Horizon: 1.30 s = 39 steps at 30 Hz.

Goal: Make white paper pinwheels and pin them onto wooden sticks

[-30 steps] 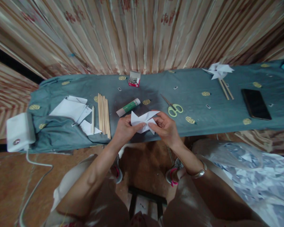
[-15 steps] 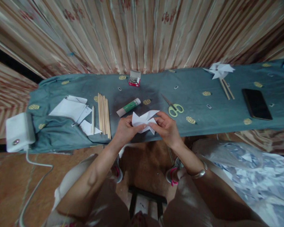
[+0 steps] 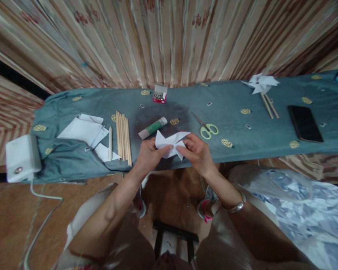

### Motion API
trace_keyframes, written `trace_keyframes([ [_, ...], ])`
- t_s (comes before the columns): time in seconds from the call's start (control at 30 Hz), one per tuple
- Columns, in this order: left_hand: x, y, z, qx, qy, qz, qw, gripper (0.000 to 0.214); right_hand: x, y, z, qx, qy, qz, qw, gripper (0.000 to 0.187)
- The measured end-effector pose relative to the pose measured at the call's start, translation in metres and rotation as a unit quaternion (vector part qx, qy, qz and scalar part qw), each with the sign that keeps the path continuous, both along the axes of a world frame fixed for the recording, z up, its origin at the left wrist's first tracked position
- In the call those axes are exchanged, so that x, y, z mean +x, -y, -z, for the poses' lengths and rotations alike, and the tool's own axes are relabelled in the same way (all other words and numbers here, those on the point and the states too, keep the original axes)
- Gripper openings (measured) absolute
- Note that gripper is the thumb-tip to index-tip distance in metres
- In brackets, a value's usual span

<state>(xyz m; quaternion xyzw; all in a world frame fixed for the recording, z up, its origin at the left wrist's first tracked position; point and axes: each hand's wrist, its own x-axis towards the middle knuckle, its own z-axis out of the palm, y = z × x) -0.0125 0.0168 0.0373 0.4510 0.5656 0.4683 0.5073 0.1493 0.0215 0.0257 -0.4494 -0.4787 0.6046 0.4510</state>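
A white paper pinwheel with folded points is held between both hands near the table's front edge. My left hand pinches its left side, thumb on the paper near the middle. On the other side my right hand grips it, thumb also close to the centre; the fingertips behind the paper are hidden. Just beyond my left hand lies a green and white glue stick. Scissors with light green handles rest beyond my right hand. Further back stands an open red box of small metal pins.
Left of my hands lie wooden sticks, a white pen-like stick and white paper sheets. A white device with a cable sits at the left end. Rightward are finished pinwheels, a black phone and a bag of paper scraps.
The paper pinwheel has tilted slightly and shifted a little left in my hands. Both hands keep their hold in nearly the same place.
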Motion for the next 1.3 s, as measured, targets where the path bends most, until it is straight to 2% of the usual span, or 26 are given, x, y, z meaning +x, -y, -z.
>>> trace_keyframes([
  [0.17, -0.001, -0.004, 0.0, 0.008, 0.018, -0.016, 1.0, 0.023, -0.002, -0.005, -0.004, 0.012, -0.022, 0.015, 1.0, 0.044],
  [0.37, -0.006, -0.008, -0.005, -0.008, 0.047, -0.077, 0.996, 0.024, -0.001, -0.017, -0.008, 0.027, -0.005, 0.071, 0.997, 0.046],
  [0.57, -0.012, -0.012, -0.009, -0.029, 0.075, -0.123, 0.989, 0.028, 0.0, -0.035, 0.006, 0.051, 0.02, 0.124, 0.991, 0.04],
  [0.67, -0.014, -0.013, -0.01, -0.024, 0.089, -0.128, 0.987, 0.028, -0.002, -0.048, 0.012, 0.072, 0.054, 0.125, 0.988, 0.03],
  [0.77, -0.016, -0.012, -0.013, -0.027, 0.102, -0.127, 0.986, 0.027, -0.007, -0.07, 0.008, 0.119, 0.14, 0.089, 0.979, 0.022],
  [0.83, -0.018, -0.011, -0.014, -0.031, 0.109, -0.128, 0.985, 0.027, -0.014, -0.091, -0.002, 0.167, 0.232, 0.051, 0.957, 0.018],
  [0.87, -0.019, -0.011, -0.015, -0.033, 0.114, -0.128, 0.985, 0.028, -0.018, -0.104, -0.008, 0.198, 0.285, 0.036, 0.937, 0.017],
  [0.9, -0.02, -0.01, -0.016, -0.035, 0.122, -0.129, 0.983, 0.028, -0.023, -0.117, -0.015, 0.226, 0.344, 0.022, 0.911, 0.017],
  [0.97, -0.021, -0.009, -0.017, -0.04, 0.14, -0.127, 0.981, 0.029, -0.036, -0.143, -0.028, 0.279, 0.472, -0.01, 0.836, 0.023],
  [1.1, -0.024, -0.007, -0.019, -0.046, 0.158, -0.126, 0.978, 0.028, -0.064, -0.189, -0.041, 0.315, 0.525, -0.032, 0.79, 0.023],
  [1.17, -0.024, -0.006, -0.021, -0.052, 0.159, -0.126, 0.978, 0.028, -0.075, -0.206, -0.04, 0.327, 0.61, -0.082, 0.717, 0.026],
  [1.23, -0.025, -0.006, -0.021, -0.055, 0.16, -0.127, 0.978, 0.029, -0.083, -0.218, -0.035, 0.329, 0.624, -0.099, 0.702, 0.025],
  [1.3, -0.026, -0.005, -0.021, -0.055, 0.16, -0.124, 0.978, 0.029, -0.087, -0.226, -0.029, 0.329, 0.624, -0.108, 0.7, 0.022],
])
